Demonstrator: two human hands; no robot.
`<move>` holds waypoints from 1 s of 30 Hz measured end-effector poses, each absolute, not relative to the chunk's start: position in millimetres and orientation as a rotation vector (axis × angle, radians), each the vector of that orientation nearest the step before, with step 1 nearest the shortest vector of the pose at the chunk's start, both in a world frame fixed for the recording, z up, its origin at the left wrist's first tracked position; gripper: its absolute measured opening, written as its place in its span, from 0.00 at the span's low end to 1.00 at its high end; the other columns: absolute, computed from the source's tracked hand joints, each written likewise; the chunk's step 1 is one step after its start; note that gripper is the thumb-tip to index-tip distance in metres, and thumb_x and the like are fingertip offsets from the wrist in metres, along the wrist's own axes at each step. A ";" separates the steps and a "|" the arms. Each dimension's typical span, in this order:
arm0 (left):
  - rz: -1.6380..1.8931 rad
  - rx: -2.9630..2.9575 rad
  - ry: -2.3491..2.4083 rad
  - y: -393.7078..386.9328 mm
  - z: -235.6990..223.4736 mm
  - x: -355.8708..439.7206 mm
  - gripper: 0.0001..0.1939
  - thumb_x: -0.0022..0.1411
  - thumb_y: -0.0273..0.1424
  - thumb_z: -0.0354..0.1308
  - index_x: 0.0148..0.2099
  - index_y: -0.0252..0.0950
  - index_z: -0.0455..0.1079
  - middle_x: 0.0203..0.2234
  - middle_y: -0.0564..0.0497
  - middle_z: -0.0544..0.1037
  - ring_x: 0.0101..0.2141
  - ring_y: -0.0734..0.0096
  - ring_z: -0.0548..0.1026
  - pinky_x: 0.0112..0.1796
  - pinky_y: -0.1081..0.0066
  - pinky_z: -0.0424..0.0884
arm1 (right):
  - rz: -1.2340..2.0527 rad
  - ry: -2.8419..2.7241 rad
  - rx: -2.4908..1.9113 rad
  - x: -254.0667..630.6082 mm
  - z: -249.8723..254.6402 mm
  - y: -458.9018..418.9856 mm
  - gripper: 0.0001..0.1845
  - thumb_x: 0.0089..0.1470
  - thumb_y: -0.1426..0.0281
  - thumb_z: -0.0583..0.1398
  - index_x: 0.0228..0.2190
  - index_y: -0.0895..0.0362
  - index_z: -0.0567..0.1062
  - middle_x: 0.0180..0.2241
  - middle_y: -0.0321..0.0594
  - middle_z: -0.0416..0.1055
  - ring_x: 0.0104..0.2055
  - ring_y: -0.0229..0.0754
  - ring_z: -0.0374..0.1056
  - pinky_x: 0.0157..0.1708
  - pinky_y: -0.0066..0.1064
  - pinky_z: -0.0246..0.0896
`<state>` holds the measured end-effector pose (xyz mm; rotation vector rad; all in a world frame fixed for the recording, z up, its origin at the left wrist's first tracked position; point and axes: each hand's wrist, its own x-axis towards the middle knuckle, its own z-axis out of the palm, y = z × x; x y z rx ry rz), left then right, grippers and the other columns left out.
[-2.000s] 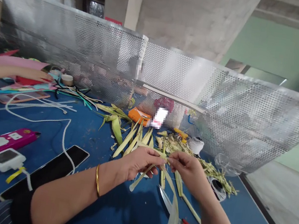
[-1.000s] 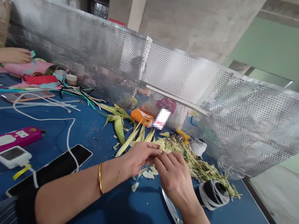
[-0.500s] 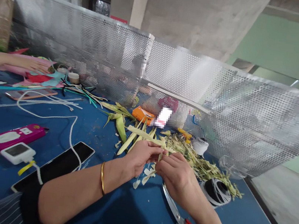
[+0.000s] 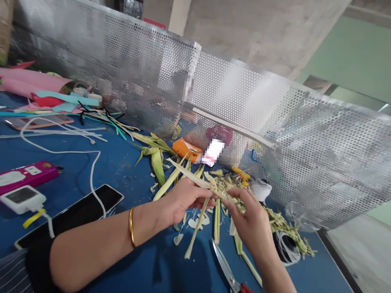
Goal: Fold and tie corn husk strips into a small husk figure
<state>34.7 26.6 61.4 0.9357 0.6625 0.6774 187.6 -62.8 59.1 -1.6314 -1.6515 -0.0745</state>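
My left hand (image 4: 181, 202) pinches pale corn husk strips (image 4: 191, 176) over the table. One husk strip (image 4: 196, 232) dangles below its fingertips. My right hand (image 4: 251, 218), just to the right, has thumb and fingers closed on the same husk work, with longer strips trailing under it. Scissors (image 4: 228, 269) with red and yellow handles lie below my right hand, blades toward the husks. Small white husk scraps (image 4: 177, 239) are scattered beneath my hands. Behind them, more green husk (image 4: 157, 166) rests on the blue table.
A perforated metal screen (image 4: 243, 92) borders the back. At right lie dried plant stems (image 4: 281, 223) and a spool of white cord (image 4: 286, 248). A black phone (image 4: 71, 216), white charger (image 4: 22, 199), pink power strip (image 4: 19, 179) and cable are at left. An orange box (image 4: 186, 149) stands behind.
My right hand has shifted slightly up and right, its fingers less bunched. Husk strips now hang below my hands. Another person's hand at far left has gone from view.
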 end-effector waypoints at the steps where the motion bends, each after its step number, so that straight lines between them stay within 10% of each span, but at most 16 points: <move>1: 0.649 0.943 0.667 26.6 62.1 34.4 0.05 0.51 0.19 0.61 0.33 0.28 0.76 0.28 0.45 0.79 0.25 0.74 0.76 0.31 0.73 0.71 | -0.002 -1.642 -1.674 189.4 57.3 -61.5 0.09 0.59 0.62 0.57 0.33 0.54 0.72 0.32 0.40 0.73 0.35 0.43 0.69 0.34 0.32 0.60; 20: 0.790 0.976 0.717 24.2 40.5 45.1 0.09 0.46 0.24 0.67 0.33 0.29 0.74 0.20 0.53 0.73 0.20 0.79 0.68 0.22 0.75 0.61 | 0.680 -1.577 -1.579 187.8 61.9 -63.6 0.18 0.55 0.57 0.58 0.20 0.55 0.69 0.17 0.33 0.64 0.21 0.35 0.55 0.24 0.30 0.49; 30: 0.469 1.063 0.632 23.2 44.9 39.5 0.15 0.49 0.39 0.66 0.31 0.32 0.70 0.26 0.51 0.73 0.19 0.82 0.64 0.19 0.74 0.46 | 0.990 -0.749 -1.237 183.7 36.3 -41.5 0.22 0.34 0.55 0.72 0.21 0.58 0.73 0.16 0.30 0.62 0.19 0.31 0.54 0.22 0.26 0.49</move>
